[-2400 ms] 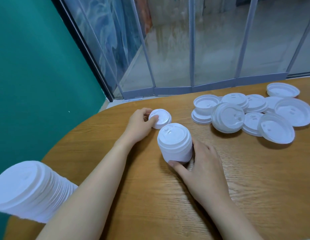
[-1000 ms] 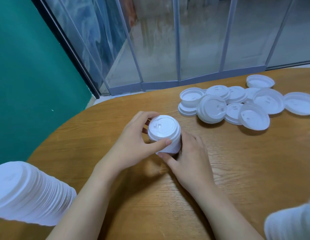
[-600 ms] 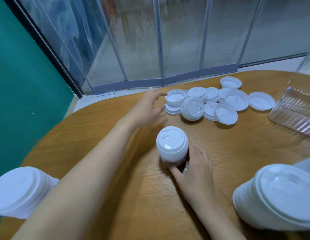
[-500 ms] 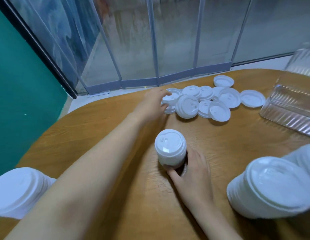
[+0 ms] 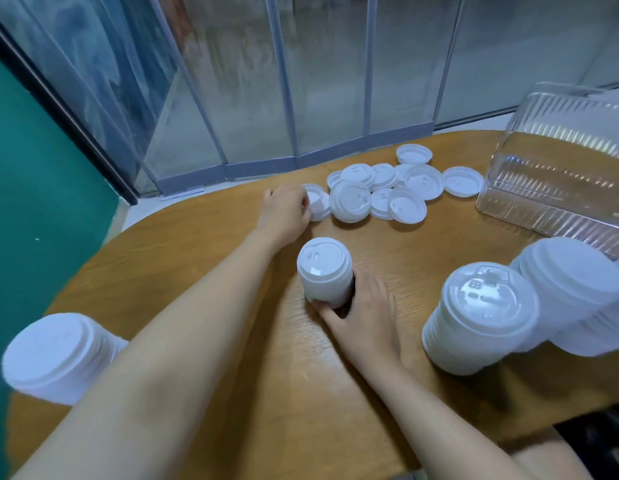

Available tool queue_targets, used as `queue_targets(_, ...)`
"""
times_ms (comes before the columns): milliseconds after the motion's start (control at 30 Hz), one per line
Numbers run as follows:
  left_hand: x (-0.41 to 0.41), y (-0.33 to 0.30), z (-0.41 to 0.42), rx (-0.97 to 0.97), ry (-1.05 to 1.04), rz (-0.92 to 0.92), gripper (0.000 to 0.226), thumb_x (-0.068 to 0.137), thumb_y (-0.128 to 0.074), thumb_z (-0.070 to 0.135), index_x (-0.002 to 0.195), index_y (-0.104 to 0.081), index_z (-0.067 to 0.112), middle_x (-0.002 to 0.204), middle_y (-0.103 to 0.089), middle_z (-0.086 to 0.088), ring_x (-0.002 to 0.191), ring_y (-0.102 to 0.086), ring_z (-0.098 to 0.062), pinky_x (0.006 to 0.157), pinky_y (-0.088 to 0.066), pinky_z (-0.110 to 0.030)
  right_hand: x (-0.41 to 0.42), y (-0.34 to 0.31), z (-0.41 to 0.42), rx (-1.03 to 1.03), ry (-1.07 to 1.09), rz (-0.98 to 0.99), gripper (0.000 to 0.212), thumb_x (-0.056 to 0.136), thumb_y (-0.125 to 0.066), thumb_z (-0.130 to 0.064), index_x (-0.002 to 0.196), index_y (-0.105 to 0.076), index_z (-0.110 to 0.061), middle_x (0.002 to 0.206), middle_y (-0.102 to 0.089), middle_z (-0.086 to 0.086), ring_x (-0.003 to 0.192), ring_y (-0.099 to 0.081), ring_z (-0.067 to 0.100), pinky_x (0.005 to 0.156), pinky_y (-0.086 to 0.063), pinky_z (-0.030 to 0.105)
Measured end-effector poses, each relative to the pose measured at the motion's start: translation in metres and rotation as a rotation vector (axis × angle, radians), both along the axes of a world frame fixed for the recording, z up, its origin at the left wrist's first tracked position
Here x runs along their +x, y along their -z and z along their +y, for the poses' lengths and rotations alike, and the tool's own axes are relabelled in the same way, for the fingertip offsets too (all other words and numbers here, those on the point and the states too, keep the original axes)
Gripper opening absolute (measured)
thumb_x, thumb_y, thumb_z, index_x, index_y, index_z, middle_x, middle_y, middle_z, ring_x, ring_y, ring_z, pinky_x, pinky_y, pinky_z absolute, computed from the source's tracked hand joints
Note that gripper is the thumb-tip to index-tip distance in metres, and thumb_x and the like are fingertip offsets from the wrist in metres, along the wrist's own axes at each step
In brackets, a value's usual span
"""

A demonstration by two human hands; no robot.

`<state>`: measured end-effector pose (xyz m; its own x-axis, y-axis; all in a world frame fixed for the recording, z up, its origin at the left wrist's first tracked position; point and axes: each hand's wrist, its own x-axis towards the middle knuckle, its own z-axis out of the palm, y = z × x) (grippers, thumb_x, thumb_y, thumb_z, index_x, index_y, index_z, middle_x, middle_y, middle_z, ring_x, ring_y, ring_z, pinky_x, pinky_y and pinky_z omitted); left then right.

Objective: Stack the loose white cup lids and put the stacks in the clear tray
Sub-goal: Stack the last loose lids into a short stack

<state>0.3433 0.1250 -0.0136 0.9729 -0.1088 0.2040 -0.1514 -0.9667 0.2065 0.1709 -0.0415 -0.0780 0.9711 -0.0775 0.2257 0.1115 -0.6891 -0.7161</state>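
Observation:
Several loose white cup lids [image 5: 380,195] lie in a pile on the far part of the wooden table [image 5: 197,258]. My left hand [image 5: 285,211] reaches to the pile's left end and grips a small lid [image 5: 317,201] there. My right hand [image 5: 361,317] holds a short stack of lids [image 5: 324,270] upright at the table's middle, fingers curled round its base. The clear tray [image 5: 557,174] stands empty at the far right.
Two tall lid stacks [image 5: 481,317] stand at the near right, partly overlapping. Another tall stack [image 5: 55,356] sits at the table's near left edge. Glass panels and a teal wall lie beyond the table's rounded edge.
My left hand placed a lid on the held stack, then reached away to the loose pile and took hold of another lid. The view swung right, revealing the tray and more stacks.

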Motion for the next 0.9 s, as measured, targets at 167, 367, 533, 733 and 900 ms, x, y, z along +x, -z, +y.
queue_targets(167,-0.053,-0.028,0.000,-0.564,-0.110,-0.050,0.024,0.101,-0.063,0.032,0.088,-0.056,0.014,0.081,-0.059,0.006,0.073,-0.051,-0.012,0.069,-0.039,-0.023,0.000,-0.002,-0.001,0.017,-0.006,0.036,0.067,0.078,-0.074,-0.061,0.130,-0.054,-0.023,0.114,-0.059,-0.005,0.113,-0.050,0.018,0.103,-0.039,0.036)
queue_targets(367,-0.126,-0.070,-0.009,-1.053,-0.205,-0.106,0.019,0.089,-0.070,0.006,0.096,-0.054,0.014,0.088,-0.066,-0.004,0.076,-0.061,-0.015,0.073,-0.058,-0.037,-0.007,-0.011,-0.005,0.045,-0.019,0.065,0.063,0.077,-0.080,-0.050,0.124,-0.056,-0.018,0.113,-0.060,-0.001,0.113,-0.051,0.024,0.102,-0.042,0.040)
queue_targets(533,-0.159,-0.067,-0.029,-1.208,-0.197,0.104,0.019,0.097,-0.070,0.009,0.111,-0.059,0.010,0.094,-0.073,-0.006,0.076,-0.070,-0.012,0.067,-0.060,-0.029,-0.026,-0.012,-0.019,0.024,-0.008,0.075,0.067,0.079,-0.077,-0.055,0.130,-0.055,-0.017,0.120,-0.061,0.001,0.118,-0.050,0.025,0.103,-0.041,0.041)
queue_targets(733,-0.178,-0.040,-0.035,-0.937,-0.158,0.276,0.017,0.098,-0.072,0.023,0.107,-0.074,0.009,0.088,-0.068,0.009,0.062,-0.056,0.012,0.059,-0.041,-0.008,-0.050,-0.013,-0.031,0.026,0.000,0.079,0.062,0.079,-0.077,-0.053,0.126,-0.055,-0.018,0.117,-0.060,-0.001,0.116,-0.050,0.024,0.099,-0.043,0.041)
queue_targets(900,-0.188,-0.036,-0.044,-0.841,-0.095,0.321,0.016,0.097,-0.072,0.026,0.104,-0.078,0.012,0.093,-0.074,0.004,0.075,-0.060,0.001,0.062,-0.042,-0.005,-0.057,-0.014,-0.036,0.014,-0.009,0.100,0.061,0.081,-0.077,-0.052,0.125,-0.054,-0.018,0.116,-0.058,0.001,0.116,-0.050,0.024,0.098,-0.041,0.039)
